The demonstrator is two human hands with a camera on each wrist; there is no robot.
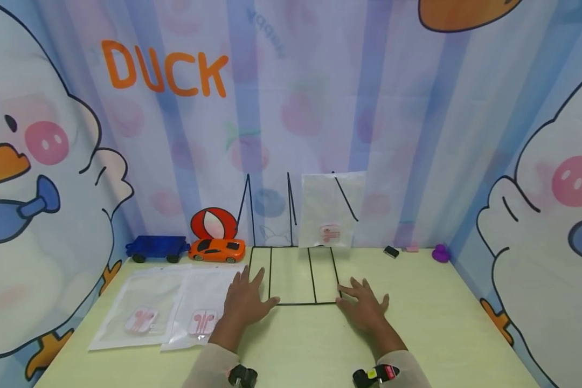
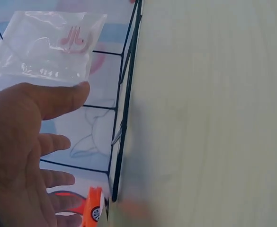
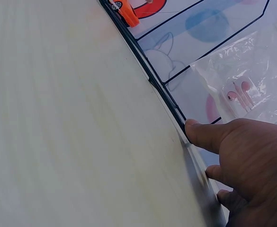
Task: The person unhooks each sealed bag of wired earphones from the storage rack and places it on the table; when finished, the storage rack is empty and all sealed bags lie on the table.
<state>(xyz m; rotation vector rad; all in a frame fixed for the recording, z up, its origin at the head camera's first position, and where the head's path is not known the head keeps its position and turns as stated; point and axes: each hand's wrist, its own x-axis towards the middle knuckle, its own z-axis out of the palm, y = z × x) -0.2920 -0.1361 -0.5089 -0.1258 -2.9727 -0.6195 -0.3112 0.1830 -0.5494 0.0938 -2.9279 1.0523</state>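
A black wire display rack (image 1: 305,304) stands on the table, with hooks rising at its back. One clear bag (image 1: 320,205) with pink earphones (image 1: 330,234) hangs on the right-hand hook. My left hand (image 1: 244,302) is at the rack's left side, fingers spread and holding nothing. At the opposite side my right hand (image 1: 366,306) has its fingers extended; the thumb touches or nearly touches the base wire in the right wrist view. Left of the rack lie two more earphone bags, an outer one (image 1: 152,293) and an inner one (image 1: 206,288), partly behind my left hand.
A blue toy wagon (image 1: 157,248) and an orange toy car (image 1: 217,250) stand at the back left. Toward the back right sit a small black item (image 1: 391,251), a pink block (image 1: 410,249) and a purple toy (image 1: 441,253). A printed curtain (image 1: 315,86) encloses the table.
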